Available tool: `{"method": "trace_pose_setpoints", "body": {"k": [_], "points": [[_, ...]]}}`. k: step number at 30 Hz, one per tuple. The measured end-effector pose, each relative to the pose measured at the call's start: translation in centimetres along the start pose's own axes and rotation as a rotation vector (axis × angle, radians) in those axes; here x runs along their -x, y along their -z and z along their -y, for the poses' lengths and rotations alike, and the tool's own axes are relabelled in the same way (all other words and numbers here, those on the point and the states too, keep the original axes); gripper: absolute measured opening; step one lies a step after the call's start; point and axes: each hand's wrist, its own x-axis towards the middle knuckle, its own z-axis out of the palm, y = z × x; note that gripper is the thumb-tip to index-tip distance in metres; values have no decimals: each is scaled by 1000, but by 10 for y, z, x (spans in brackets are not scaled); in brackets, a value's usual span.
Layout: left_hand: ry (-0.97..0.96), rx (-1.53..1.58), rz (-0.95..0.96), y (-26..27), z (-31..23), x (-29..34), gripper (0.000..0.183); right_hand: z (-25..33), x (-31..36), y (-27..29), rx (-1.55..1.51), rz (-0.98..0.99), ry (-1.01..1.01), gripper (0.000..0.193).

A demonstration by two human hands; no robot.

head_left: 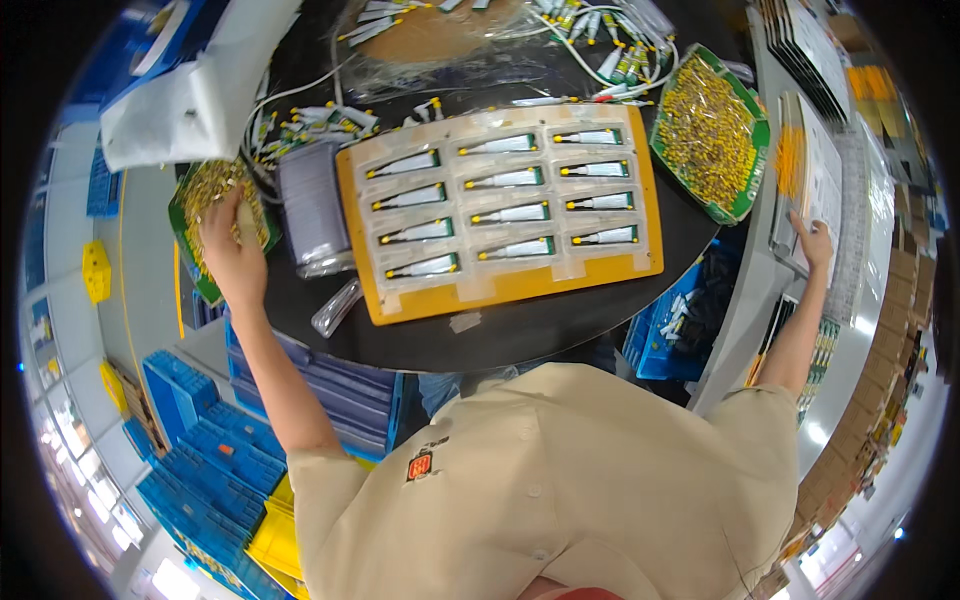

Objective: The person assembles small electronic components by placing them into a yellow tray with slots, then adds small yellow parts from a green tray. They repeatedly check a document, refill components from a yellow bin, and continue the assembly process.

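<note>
left hand [234, 252]: dipped into yellow pieces [212, 180] | right hand [815, 242]: placed at white cards [818, 178] | both grasps: cannot be told | tubes [508, 178]: laid left-right between, left hand nearer

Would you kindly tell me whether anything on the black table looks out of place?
Two things, mildly: white yellow-capped tubes lie jumbled beyond the flat yellow board, whose own tubes sit in neat rows, and a clear plastic piece lies slanted near the clear plastic stack.
</note>
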Motion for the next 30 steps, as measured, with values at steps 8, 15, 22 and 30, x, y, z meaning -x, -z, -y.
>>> {"method": "trace_pose_setpoints", "body": {"k": [8,15,22,30], "points": [[188,-187,-40,-3,164,-24,29,-65,-97,-29,-256,130,188,45],[-13,-314,-118,-6,112,-5,24,13,73,58,-612,-641,225,56],[-276,427,367,-40,-102,97,18,87,235,104,-1242,-676,211,34],[-193,328,468,-64,-124,101,15,95,262,82,-1514,-433,294,41]]}}
